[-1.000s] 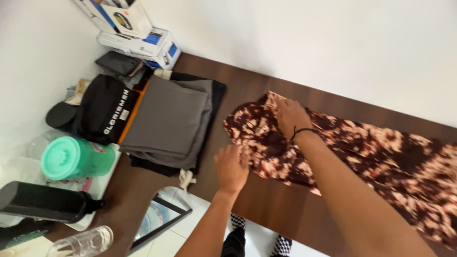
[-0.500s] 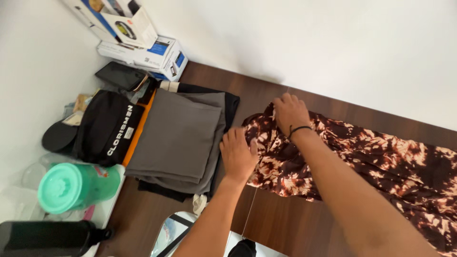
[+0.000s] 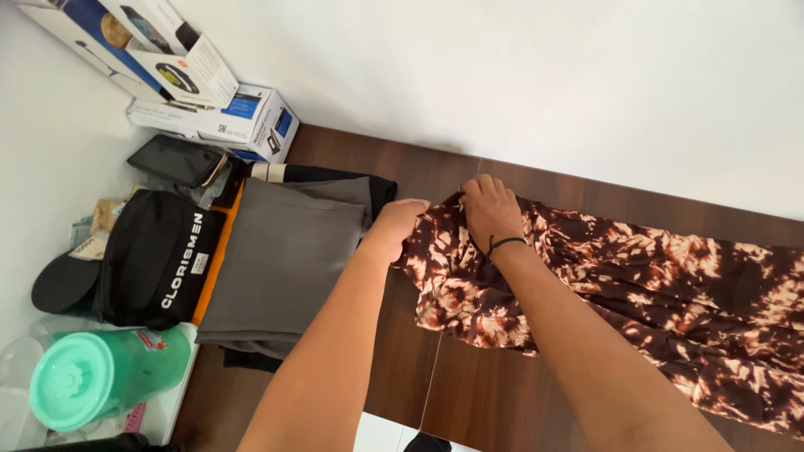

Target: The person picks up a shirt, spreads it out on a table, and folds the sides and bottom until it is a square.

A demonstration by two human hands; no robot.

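A long dark wooden table [image 3: 402, 377] is seen from above, set against a white wall [image 3: 544, 75]. Most of its right half is covered by a brown and cream patterned cloth [image 3: 636, 285], spread out towards the right edge, its left end bunched near the middle of the table. That left end is gripped by both hands: the right hand [image 3: 488, 211], with a black band at the wrist, is closed on the far corner of the cloth, and the left hand [image 3: 394, 228] is closed on the edge just beside it, its fingertips hidden under the fabric. To the left of the cloth a stack of folded grey garments [image 3: 280, 259] is laid over black ones, just beside the left hand. A black bag [image 3: 155, 259] is placed next to the stack. White and blue cardboard boxes [image 3: 209, 109] are stacked in the far corner, with a dark phone [image 3: 174, 160] in front of them. A green lidded jug [image 3: 96, 383] is stood at the near left
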